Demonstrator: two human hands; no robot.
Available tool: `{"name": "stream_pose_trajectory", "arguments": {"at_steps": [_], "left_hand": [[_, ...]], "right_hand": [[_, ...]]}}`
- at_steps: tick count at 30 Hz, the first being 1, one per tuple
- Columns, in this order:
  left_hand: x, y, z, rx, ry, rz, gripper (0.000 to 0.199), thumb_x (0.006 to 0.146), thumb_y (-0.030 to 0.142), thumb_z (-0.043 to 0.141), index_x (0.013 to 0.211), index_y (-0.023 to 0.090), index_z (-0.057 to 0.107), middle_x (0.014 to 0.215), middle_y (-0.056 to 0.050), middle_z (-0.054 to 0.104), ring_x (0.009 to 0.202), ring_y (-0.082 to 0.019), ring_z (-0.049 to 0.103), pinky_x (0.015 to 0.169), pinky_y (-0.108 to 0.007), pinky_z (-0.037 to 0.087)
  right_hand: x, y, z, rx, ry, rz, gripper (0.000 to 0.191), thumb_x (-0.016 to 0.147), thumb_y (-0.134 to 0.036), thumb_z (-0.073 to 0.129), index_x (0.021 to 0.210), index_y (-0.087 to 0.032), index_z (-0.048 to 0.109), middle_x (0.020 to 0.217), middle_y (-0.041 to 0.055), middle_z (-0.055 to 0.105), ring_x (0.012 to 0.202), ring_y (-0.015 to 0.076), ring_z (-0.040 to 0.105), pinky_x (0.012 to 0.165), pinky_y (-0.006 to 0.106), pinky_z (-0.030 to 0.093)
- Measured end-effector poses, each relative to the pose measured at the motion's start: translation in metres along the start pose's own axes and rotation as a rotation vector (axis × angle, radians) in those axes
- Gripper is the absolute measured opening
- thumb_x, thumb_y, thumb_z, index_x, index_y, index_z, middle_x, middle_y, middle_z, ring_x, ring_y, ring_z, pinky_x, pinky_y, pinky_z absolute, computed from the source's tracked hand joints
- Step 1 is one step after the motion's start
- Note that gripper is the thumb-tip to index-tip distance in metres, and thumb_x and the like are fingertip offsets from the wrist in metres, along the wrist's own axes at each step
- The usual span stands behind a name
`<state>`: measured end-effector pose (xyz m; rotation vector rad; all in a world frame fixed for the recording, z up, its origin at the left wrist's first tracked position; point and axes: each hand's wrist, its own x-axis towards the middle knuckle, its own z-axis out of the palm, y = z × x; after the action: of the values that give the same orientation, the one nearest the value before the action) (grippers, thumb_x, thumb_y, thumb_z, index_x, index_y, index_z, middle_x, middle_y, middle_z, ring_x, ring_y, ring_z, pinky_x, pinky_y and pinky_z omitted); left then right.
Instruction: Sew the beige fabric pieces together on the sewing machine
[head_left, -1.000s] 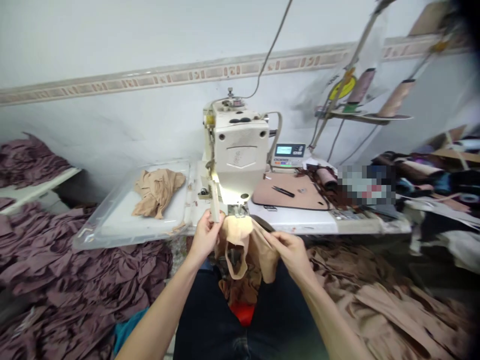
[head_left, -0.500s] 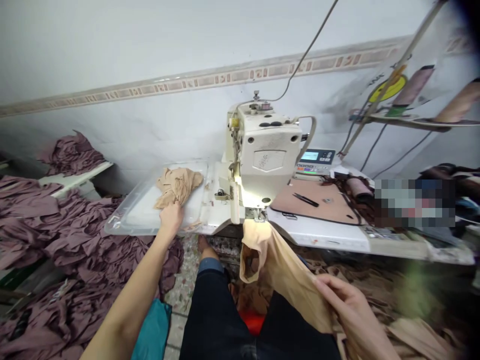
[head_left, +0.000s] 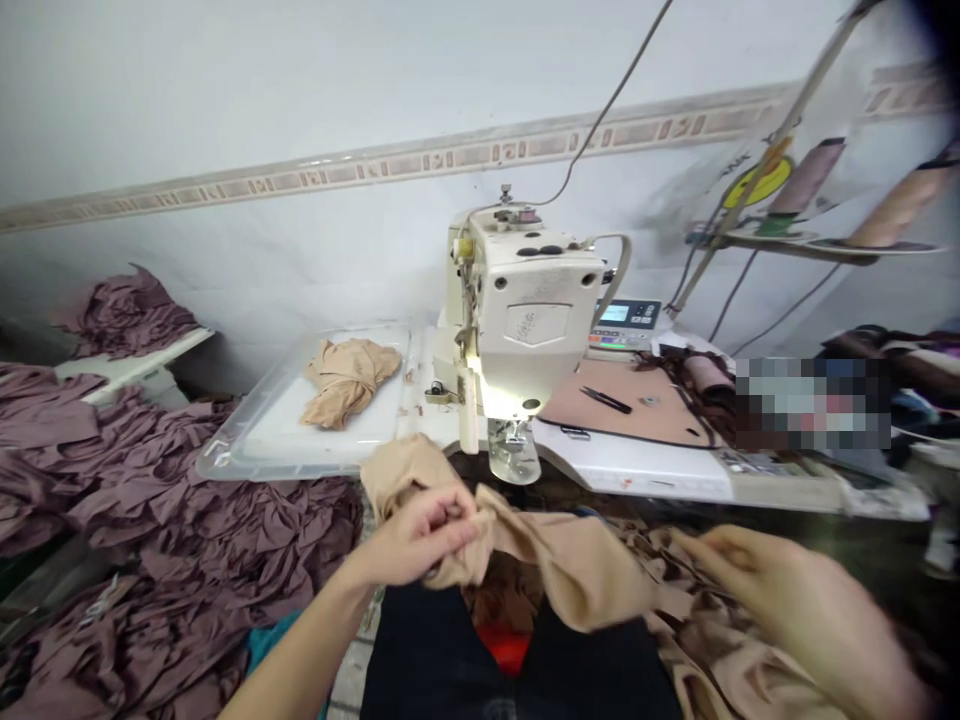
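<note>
One smooth tan garment (head_left: 589,565) hangs in loose folds, left hand (head_left: 420,535) pinching it; right hand (head_left: 787,590) blurred, grip unclear.

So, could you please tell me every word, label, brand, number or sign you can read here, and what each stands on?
None can be read with certainty.
Bag: dark letters, too blurred and partly hidden.
Machine: marks on its front, too faint.
Panel: lit display, too small.
</note>
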<state>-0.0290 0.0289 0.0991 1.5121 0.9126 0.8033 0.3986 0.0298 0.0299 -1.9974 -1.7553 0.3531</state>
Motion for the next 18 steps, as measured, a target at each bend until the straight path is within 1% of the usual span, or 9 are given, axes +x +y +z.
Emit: {"name": "stream_pose_trajectory", "arguments": {"at_steps": [2, 4, 5, 7, 9, 11, 14, 17, 18], "left_hand": [[-0.008, -0.018, 0.019, -0.036, -0.02, -0.054, 0.046, 0.095, 0.062, 0.074, 0.089, 0.019, 0.062, 0.078, 0.0, 0.057, 0.067, -0.013, 0.049, 0.063, -0.024, 0.041], [-0.016, -0.045, 0.032, -0.092, -0.031, -0.146, 0.051, 0.091, 0.067, 0.076, 0.088, 0.018, 0.062, 0.075, 0.001, 0.056, 0.065, -0.012, 0.047, 0.061, -0.024, 0.038], [-0.02, -0.061, 0.037, -0.109, -0.045, -0.204, 0.054, 0.09, 0.07, 0.076, 0.088, 0.017, 0.062, 0.074, 0.001, 0.057, 0.064, -0.012, 0.047, 0.061, -0.023, 0.037], [-0.031, -0.087, 0.042, -0.092, -0.071, -0.3, 0.056, 0.09, 0.072, 0.073, 0.088, 0.017, 0.063, 0.074, -0.001, 0.06, 0.066, -0.013, 0.05, 0.062, -0.024, 0.037], [-0.043, -0.103, 0.044, -0.022, -0.105, -0.336, 0.055, 0.092, 0.07, 0.072, 0.088, 0.016, 0.067, 0.078, -0.002, 0.063, 0.071, -0.015, 0.053, 0.067, -0.025, 0.04], [-0.052, -0.104, 0.046, 0.045, -0.157, -0.345, 0.049, 0.095, 0.064, 0.071, 0.092, 0.015, 0.072, 0.083, -0.003, 0.065, 0.076, -0.017, 0.056, 0.072, -0.026, 0.043], [-0.056, -0.085, 0.057, 0.089, -0.275, -0.358, 0.038, 0.099, 0.054, 0.068, 0.102, 0.017, 0.075, 0.088, -0.004, 0.067, 0.08, -0.018, 0.057, 0.075, -0.027, 0.045], [-0.046, -0.062, 0.07, 0.104, -0.377, -0.295, 0.034, 0.102, 0.05, 0.064, 0.096, 0.017, 0.074, 0.084, -0.003, 0.065, 0.077, -0.017, 0.055, 0.07, -0.026, 0.044], [-0.041, -0.055, 0.072, 0.112, -0.379, -0.252, 0.036, 0.103, 0.049, 0.063, 0.09, 0.017, 0.073, 0.081, -0.003, 0.064, 0.075, -0.017, 0.054, 0.068, -0.025, 0.043]], "right_hand": [[-0.005, -0.016, 0.031, 0.071, -0.221, -0.056, 0.053, 0.085, -0.075, 0.066, 0.062, -0.028, 0.075, 0.058, 0.0093, 0.07, 0.055, 0.0274, 0.066, 0.054, 0.035, 0.044], [-0.019, -0.025, 0.068, 0.15, -0.394, -0.085, 0.05, 0.09, -0.07, 0.064, 0.084, -0.024, 0.083, 0.077, 0.0099, 0.079, 0.073, 0.0294, 0.075, 0.067, 0.034, 0.053], [-0.026, -0.026, 0.084, 0.106, -0.469, -0.056, 0.044, 0.084, -0.064, 0.074, 0.095, -0.022, 0.085, 0.088, 0.0113, 0.082, 0.082, 0.0313, 0.077, 0.073, 0.034, 0.055], [-0.041, -0.024, 0.106, 0.032, -0.512, -0.05, 0.044, 0.076, -0.052, 0.086, 0.107, -0.021, 0.085, 0.108, 0.0149, 0.082, 0.098, 0.0342, 0.078, 0.084, 0.036, 0.056], [-0.05, -0.023, 0.112, 0.115, -0.507, -0.051, 0.036, 0.083, -0.051, 0.083, 0.103, -0.021, 0.086, 0.107, 0.0135, 0.083, 0.1, 0.0331, 0.078, 0.087, 0.036, 0.056], [-0.053, -0.03, 0.105, 0.326, -0.487, -0.064, 0.037, 0.094, -0.056, 0.073, 0.095, -0.02, 0.085, 0.096, 0.0096, 0.084, 0.093, 0.0301, 0.077, 0.086, 0.036, 0.056], [-0.055, -0.063, 0.094, 0.657, -0.506, -0.092, 0.045, 0.094, -0.061, 0.073, 0.096, -0.018, 0.086, 0.095, 0.0083, 0.084, 0.091, 0.0276, 0.075, 0.084, 0.035, 0.056], [-0.062, -0.107, 0.096, 0.988, -0.715, -0.158, 0.051, 0.089, -0.062, 0.079, 0.114, -0.018, 0.084, 0.106, 0.0091, 0.083, 0.091, 0.0237, 0.073, 0.079, 0.031, 0.057], [-0.065, -0.118, 0.098, 1.06, -0.801, -0.2, 0.055, 0.086, -0.063, 0.082, 0.117, -0.018, 0.082, 0.103, 0.0077, 0.081, 0.086, 0.0212, 0.071, 0.074, 0.029, 0.056]]}}
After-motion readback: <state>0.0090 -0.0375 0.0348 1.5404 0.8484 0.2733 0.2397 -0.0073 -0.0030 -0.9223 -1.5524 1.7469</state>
